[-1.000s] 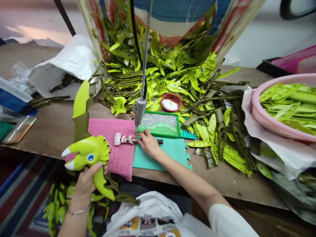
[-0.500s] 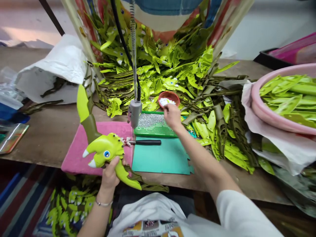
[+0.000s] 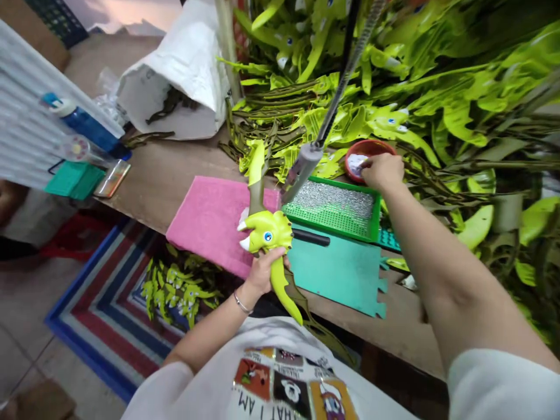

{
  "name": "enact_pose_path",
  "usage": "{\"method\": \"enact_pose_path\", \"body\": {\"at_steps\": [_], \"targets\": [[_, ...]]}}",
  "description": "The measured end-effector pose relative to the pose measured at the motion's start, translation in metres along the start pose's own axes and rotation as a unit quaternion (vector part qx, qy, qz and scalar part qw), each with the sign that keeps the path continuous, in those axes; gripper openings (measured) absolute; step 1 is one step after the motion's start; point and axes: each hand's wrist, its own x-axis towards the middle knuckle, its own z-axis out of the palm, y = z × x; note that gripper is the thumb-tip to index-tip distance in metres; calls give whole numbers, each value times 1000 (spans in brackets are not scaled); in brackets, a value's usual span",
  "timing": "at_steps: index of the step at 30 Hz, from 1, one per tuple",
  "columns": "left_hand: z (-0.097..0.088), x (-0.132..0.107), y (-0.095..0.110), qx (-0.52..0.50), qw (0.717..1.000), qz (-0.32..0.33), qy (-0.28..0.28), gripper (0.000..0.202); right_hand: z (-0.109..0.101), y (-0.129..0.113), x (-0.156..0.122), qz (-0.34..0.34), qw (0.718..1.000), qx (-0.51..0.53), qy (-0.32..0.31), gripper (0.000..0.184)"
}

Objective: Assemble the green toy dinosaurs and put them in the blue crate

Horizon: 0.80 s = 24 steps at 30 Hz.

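My left hand (image 3: 262, 271) is wrapped around a lime-green and olive toy dinosaur (image 3: 268, 230) with a horned head, blue eye and white tips, held over the table's front edge. My right hand (image 3: 385, 172) reaches to the red bowl (image 3: 371, 146), its fingers pinched at the small white pieces (image 3: 356, 163) inside. What the fingertips hold is hidden. Between the hands, a grey electric screwdriver (image 3: 301, 169) hangs from a spring and cable. Below it stands a green perforated tray (image 3: 328, 221) with many small silvery pieces. A black-handled tool (image 3: 310, 237) lies on the teal mat (image 3: 336, 268).
A pink cloth (image 3: 205, 216) lies on the left of the table. Green and olive toy parts (image 3: 437, 87) are heaped at the back and right. An open white sack (image 3: 188, 70) lies back left. Several toys (image 3: 179, 291) sit below the table; a blue bottle (image 3: 90, 125) stands far left.
The view has swung left, so the table things appear further right. My right hand remains at the red bowl, and my left hand still holds the toy dinosaur.
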Motion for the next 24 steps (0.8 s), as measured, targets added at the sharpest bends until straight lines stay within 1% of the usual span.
{"method": "enact_pose_path", "body": {"at_steps": [2,3,5,7,9,12,13,15,17,18,19,21,22,23,24], "targets": [[0,-2,-3,-3,1000,-3,7,41,-5,-3,-5,31,999,-29,-15,29],[1,-4,-4,-4,1000,-4,10,42,-7,-5,-9,43,999,-25,-11,30],[3,-7,-5,-8,1000,-3,16,42,-11,-8,-16,57,998,2,2,33],[7,-11,-5,-12,1000,-1,21,40,-14,-9,-22,67,997,41,16,27],[10,-15,-5,-15,1000,1,26,40,-17,-9,-25,65,995,71,22,17],[14,-21,-6,-18,999,-1,35,41,-22,-10,-29,51,995,87,25,12],[14,-23,-7,-20,999,-2,39,41,-24,-12,-31,46,993,99,35,11],[16,-25,-9,-24,998,-2,49,42,-28,-21,-44,36,987,139,78,10],[17,-27,-13,-29,998,0,61,42,-32,-39,-73,16,974,192,116,15],[17,-27,-15,-31,997,1,67,42,-34,-51,-95,2,970,212,117,19],[18,-27,-17,-33,997,0,71,42,-36,-64,-120,-18,966,238,98,19],[18,-27,-21,-35,997,-2,72,41,-40,-94,-176,-81,939,332,35,15],[18,-27,-24,-38,997,7,68,39,-41,-108,-204,-110,924,366,4,12],[18,-27,-26,-41,997,21,62,37,-41,-121,-229,-137,912,385,-30,11],[17,-27,-29,-45,997,38,56,34,-40,-132,-249,-158,906,391,-35,12]]}}
